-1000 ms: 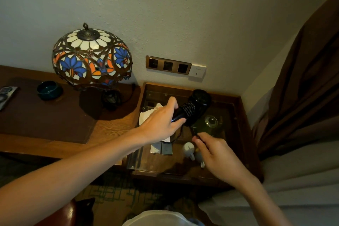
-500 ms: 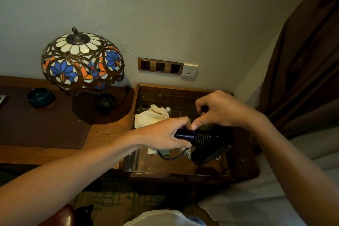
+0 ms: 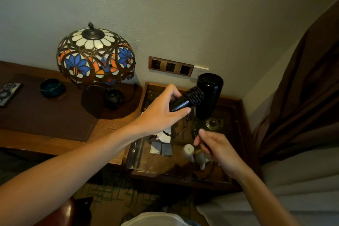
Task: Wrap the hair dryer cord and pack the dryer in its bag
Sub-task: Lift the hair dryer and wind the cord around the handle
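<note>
My left hand (image 3: 163, 113) grips the handle of a black hair dryer (image 3: 208, 95), holding it up over the glass-topped side table (image 3: 236, 108) with the barrel pointing up and down. Several turns of black cord (image 3: 195, 95) are coiled around the top of the handle. A loose stretch of cord hangs down from the handle to my right hand (image 3: 216, 146), which pinches it below the dryer. A pale cloth bag (image 3: 166, 135) lies on the glass, mostly hidden behind my left hand.
A stained-glass lamp (image 3: 95, 57) stands on the wooden desk (image 3: 108, 128) to the left, with a dark green bowl (image 3: 52, 88) beyond it. Wall sockets (image 3: 170, 66) sit behind the dryer. Small white figurines (image 3: 189, 151) stand under my right hand. A brown curtain (image 3: 302, 97) hangs at right.
My left hand has raised the dryer and turned its barrel upright. My right hand has come down from above the handle to below it, drawing the cord around.
</note>
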